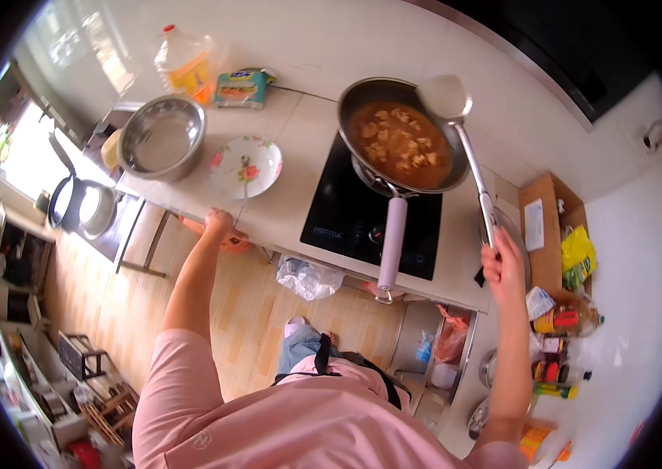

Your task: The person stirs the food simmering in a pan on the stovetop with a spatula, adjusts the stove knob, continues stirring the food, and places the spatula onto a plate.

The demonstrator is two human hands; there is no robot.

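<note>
Holding the spatula by the end of its long metal handle, my right hand has its fingers wrapped tight around the grip. Its broad, pale blade is lifted at the far right rim of the wok, tilted up and clear of the food. The wok holds brown sauce with pale chunks and sits on a black cooktop, its white handle pointing near. My left hand rests on the counter's near edge, fingers curled over it, holding nothing. Just beyond it lies a flowered plate with a spoon; a steel bowl stands farther left.
</note>
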